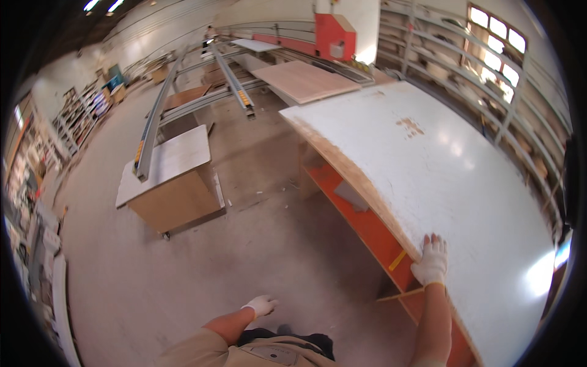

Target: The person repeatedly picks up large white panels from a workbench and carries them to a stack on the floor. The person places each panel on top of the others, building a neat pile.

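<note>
A worker's right hand (431,263), in a white glove with the fingertips bare, lies open and flat on a broad, glossy white-topped wooden worktable (471,183) in a woodworking shop, palm down near the table's worn brown edge and gripping nothing. The table stands at the worker's right. The left hand (262,305), also white-gloved, hangs in front of the body above the floor, apart from the table; whether its fingers are open or closed cannot be told.

Beneath the tabletop, an open orange-lined shelf compartment (367,227) holds a flat grey panel (351,197) toward its far end and, nearer the hand, a narrow yellow strip (397,260). At left stands a box-shaped tan wooden cart (177,200) topped with a white board (174,160), which lies partly under the end of a long metal rail (153,122).

The tabletop bears a brown, chipped-looking patch (409,126). Beyond it, a pinkish-brown rectangular board (309,81) lies near a red machine housing (335,38). Grey metal shelving (449,67) lines the right wall beside a bright paned window (498,30). Pale scraps dot the grey-brown floor (257,251).
</note>
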{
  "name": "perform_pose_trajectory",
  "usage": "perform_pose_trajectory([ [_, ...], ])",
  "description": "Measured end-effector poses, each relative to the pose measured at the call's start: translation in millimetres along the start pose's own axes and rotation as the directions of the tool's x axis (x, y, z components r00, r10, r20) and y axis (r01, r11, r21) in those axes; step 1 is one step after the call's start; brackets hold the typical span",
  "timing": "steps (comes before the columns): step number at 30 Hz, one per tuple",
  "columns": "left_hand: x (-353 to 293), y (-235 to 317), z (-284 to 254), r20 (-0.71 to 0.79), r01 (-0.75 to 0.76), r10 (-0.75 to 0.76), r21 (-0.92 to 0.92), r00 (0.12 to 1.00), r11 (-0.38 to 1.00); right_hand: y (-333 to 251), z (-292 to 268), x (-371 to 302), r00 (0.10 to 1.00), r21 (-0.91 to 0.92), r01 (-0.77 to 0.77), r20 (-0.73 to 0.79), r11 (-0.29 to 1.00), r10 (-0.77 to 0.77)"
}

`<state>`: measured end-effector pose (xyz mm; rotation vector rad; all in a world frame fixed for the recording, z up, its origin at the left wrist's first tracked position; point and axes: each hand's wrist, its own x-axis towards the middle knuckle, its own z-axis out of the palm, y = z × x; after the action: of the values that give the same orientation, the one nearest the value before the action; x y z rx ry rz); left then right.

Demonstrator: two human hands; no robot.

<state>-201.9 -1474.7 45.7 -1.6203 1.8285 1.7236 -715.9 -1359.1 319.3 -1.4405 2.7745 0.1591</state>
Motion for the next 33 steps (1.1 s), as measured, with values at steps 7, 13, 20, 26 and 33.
perform_pose_trajectory([
  [7,-22,-78,15,-0.148,0.098,-0.076,0.144,0.986,0.985,11,12,-3,0.999,-0.035,-0.041,0.032,0.999,0.042],
  [13,-20,-94,22,-0.136,0.112,-0.086,0.194,0.987,0.975,10,16,-1,0.999,0.015,-0.026,-0.018,1.0,0.026],
  [20,-13,-23,22,-0.059,-0.006,0.012,0.095,0.998,0.995,12,18,-1,0.999,0.019,-0.043,-0.017,0.999,0.044],
  [26,-9,-25,27,-0.073,-0.013,0.024,0.146,0.997,0.989,6,16,1,0.999,0.013,-0.039,-0.009,0.999,0.039],
  [33,-27,-22,24,-0.039,0.047,-0.045,0.065,0.998,0.997,9,10,-4,0.999,0.016,-0.051,-0.013,0.999,0.051],
])
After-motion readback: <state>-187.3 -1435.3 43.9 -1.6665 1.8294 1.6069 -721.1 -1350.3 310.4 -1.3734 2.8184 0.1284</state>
